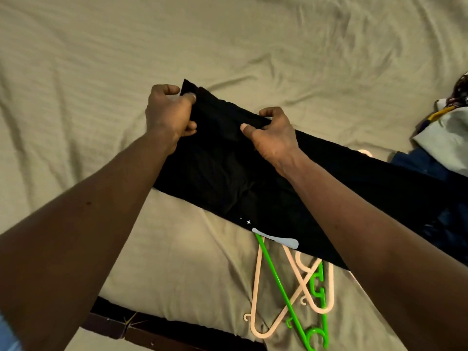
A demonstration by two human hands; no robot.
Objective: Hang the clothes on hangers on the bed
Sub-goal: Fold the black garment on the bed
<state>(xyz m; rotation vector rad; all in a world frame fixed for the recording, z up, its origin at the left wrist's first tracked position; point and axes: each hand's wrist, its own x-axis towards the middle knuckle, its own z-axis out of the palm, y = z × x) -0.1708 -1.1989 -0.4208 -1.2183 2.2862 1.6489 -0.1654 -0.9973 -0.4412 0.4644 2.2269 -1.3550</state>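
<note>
Step in hand: laying out. Your left hand and right hand both pinch the far edge of the black garment, which lies across the bed. The hangers lie at its near edge (one green, the others peach). Next, free one hand and take a hanger.

Single view: wide-angle camera worn on head. We look forward and steeply down onto bed, from near side, close in. Our forearms enter from bottom corners. Left hand and right hand sit side by side just above frame centre, both gripping black garment. Bed fills nearly whole frame. Dark bed frame cuts bottom edge. Hangers lie lower right, nearest us. Clothes pile clipped by right border.
</note>
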